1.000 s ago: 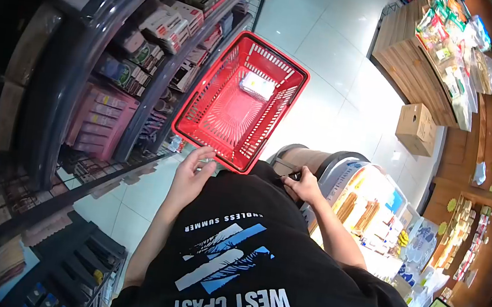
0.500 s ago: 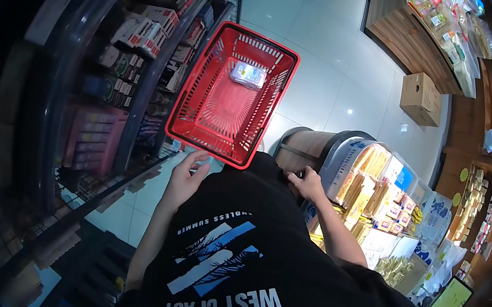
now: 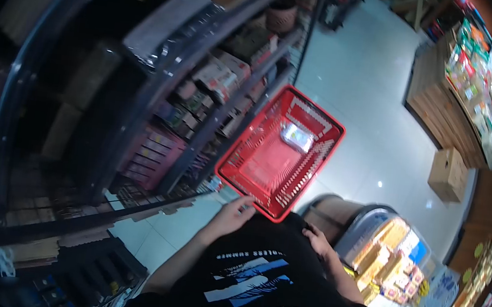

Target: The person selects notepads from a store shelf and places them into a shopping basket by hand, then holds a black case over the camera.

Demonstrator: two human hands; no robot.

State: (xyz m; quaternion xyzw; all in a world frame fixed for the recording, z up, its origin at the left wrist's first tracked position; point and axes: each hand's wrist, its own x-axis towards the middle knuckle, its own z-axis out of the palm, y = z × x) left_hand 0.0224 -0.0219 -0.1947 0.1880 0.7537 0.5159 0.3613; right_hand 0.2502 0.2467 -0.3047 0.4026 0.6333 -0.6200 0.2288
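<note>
A red plastic shopping basket [image 3: 263, 162] sits ahead of my body, its near corner in front of my black shirt. Inside, toward the far end, lies a small clear plastic package [image 3: 297, 136] with a pale label. My left hand [image 3: 235, 215] is beside the basket's near rim, its fingers loosely apart and holding nothing; whether the fingertips touch the rim I cannot tell. By the right side of my shirt is my right hand [image 3: 320, 242], fingers loosely bent, with nothing visible in them. Slight blur softens both hands.
Store shelves [image 3: 197, 147] with boxed goods run close along the left. At the right stands a rounded display stand [image 3: 336, 217] with packaged food. Farther off are a wooden display [image 3: 448, 105] heaped with packets and a cardboard box [image 3: 447, 174] on the tiled floor [image 3: 363, 100].
The view has swung, so basket, hands and shelves appear lower and farther right. The package remains in the basket. My hands keep nearly the same places beside the basket and my body.
</note>
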